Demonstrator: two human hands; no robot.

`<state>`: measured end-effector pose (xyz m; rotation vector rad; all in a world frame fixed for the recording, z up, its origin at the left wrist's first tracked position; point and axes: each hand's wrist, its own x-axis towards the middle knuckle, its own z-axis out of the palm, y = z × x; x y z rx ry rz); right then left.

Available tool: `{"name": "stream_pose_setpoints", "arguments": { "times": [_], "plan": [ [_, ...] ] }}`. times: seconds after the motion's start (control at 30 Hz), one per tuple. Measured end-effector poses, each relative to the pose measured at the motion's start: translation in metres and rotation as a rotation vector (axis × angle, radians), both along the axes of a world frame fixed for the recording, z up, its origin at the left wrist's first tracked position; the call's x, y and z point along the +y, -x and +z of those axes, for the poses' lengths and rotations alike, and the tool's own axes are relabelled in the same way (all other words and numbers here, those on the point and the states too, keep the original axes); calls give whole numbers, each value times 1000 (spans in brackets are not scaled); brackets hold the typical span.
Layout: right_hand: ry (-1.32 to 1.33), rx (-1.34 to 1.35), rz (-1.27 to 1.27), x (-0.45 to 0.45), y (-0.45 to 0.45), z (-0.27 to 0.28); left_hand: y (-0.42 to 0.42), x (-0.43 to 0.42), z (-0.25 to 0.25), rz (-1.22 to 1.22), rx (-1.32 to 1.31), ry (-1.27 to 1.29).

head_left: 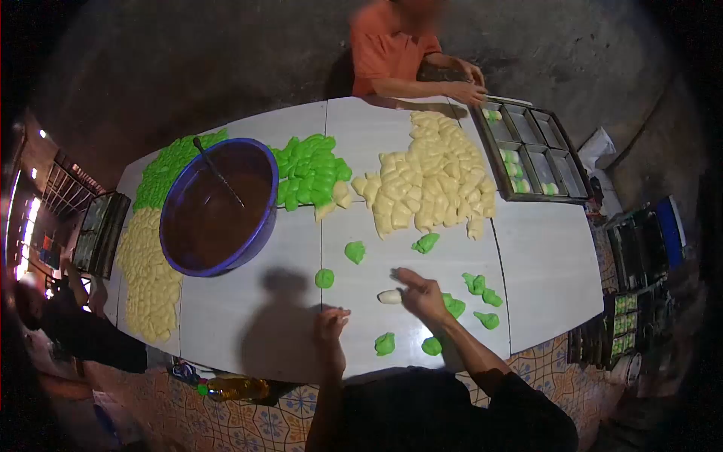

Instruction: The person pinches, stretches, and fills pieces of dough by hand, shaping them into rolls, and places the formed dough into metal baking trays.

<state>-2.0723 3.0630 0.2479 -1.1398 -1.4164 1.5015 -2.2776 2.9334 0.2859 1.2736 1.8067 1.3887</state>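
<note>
My right hand (423, 297) is over the table, palm down, with its fingers stretched out and apart. A short pale dough piece (390, 297) lies just left of it, close to the thumb side; I cannot tell whether they touch. A green dough lump (453, 305) lies partly behind that hand. My left hand (331, 324) is nearer the table's front edge, fingers loosely bent and apart, with nothing visible in it. Around both hands sit several loose green lumps, among them a round one (324, 279) and a rough one (385, 344).
A purple basin (268, 226) of brown filling with a spoon (218, 172) stands left. Cream dough pieces (433, 181) and green dough pieces (310, 169) cover the back. A divided metal tray (546, 199) is at right, near another person (388, 56). A second person (83, 316) is at left.
</note>
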Motion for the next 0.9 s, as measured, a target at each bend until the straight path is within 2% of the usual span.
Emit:
{"name": "stream_pose_setpoints", "arguments": {
  "times": [0.03, 0.07, 0.1, 0.13, 0.17, 0.23, 0.27, 0.3, 0.37, 0.43, 0.47, 0.5, 0.57, 0.6, 0.7, 0.73, 0.77, 0.8, 0.83, 0.87, 0.9],
  "plan": [
    [-70, 9, -125, 16, -5, -8, -1, 0, 7, 54, -232, -22],
    [-238, -292, -268, 32, -5, 7, -3, 0, 15, 105, -465, -43],
    [-226, -110, -377, 48, -14, 26, -5, 0, 19, 155, -698, -58],
    [-404, -396, -405, 63, -14, 33, -2, 1, 20, 57, -420, 7],
    [-578, -685, -426, 71, -13, 37, -6, 3, 21, 27, -489, 35],
    [-630, -593, -314, 82, -4, 5, -18, 10, 19, -20, -629, 84],
    [-437, -464, -229, 72, 5, 19, -19, 14, 10, -70, -620, 93],
    [-349, -364, -165, 65, 12, 10, -23, 14, 2, -86, -567, 37],
    [-183, -95, -7, 37, 24, 47, -31, 19, 23, -31, -564, 34],
    [-197, 61, 100, 4, 38, 73, -33, 21, 12, -10, -525, -8],
    [-199, 144, 143, -12, 45, 82, -36, 20, 21, 8, -608, 11],
    [-71, 148, 116, -27, 52, 90, -33, 21, 39, -23, -587, 58],
    [-109, 67, 76, -44, 66, 108, -38, 23, 36, 54, -605, -157],
    [-266, -30, 151, -43, 67, 102, -36, 22, 37, 79, -573, -122],
    [-267, -17, 201, -27, 74, 69, -30, 18, 42, 103, -511, 0],
    [-121, 195, 156, -28, 81, 94, -27, 18, 35, 93, -514, 36],
    [-146, 132, 160, -25, 79, 105, -25, 18, 26, 87, -520, 72],
    [-342, 20, 286, -27, 81, 110, -25, 19, 11, 16, -737, -43],
    [-538, -88, 410, -29, 84, 110, -24, 26, 11, -45, -1292, -59],
    [-538, 17, 443, -31, 87, 98, -21, 22, 12, -71, -1516, -43],
    [-399, 78, 457, -30, 90, 98, -17, 21, 15, -104, -1740, -40]
  ]
}}
